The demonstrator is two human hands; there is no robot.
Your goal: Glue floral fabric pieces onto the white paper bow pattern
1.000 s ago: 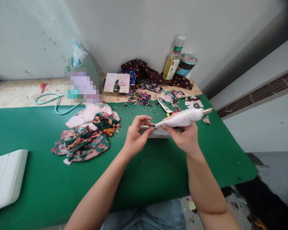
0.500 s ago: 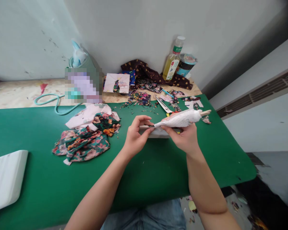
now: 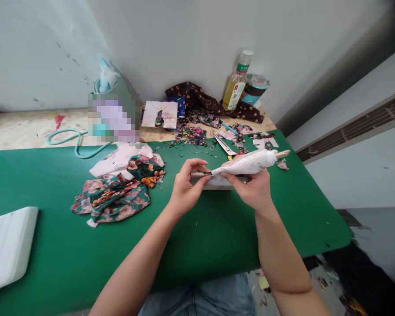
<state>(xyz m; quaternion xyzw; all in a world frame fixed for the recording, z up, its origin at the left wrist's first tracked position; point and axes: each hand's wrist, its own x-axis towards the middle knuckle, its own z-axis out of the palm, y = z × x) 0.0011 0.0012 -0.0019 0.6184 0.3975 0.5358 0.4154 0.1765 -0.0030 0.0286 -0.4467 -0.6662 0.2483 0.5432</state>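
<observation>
Head view: right hand (image 3: 257, 189) is gripping a white bundle (image 3: 250, 163) over a board (image 3: 219, 187), seemingly guiding it beside the dark scrap (image 3: 209, 173) left hand (image 3: 188, 186) is pinching; the next move is probably needing steadiness.

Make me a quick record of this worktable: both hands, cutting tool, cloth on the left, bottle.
Right hand: holding a white, textured, tapering bundle, pale wooden stick protruding
Left hand: at the bundle's thin tip; exact grip unclear
Cutting tool: silver-bladed scissors, behind the bundle, handles partly hidden
Cloth: crumpled green-and-pink floral fabric on the smooth green tabletop
Bottle: tall, clear, white-capped bottle of yellow liquid, upright near the wall
</observation>
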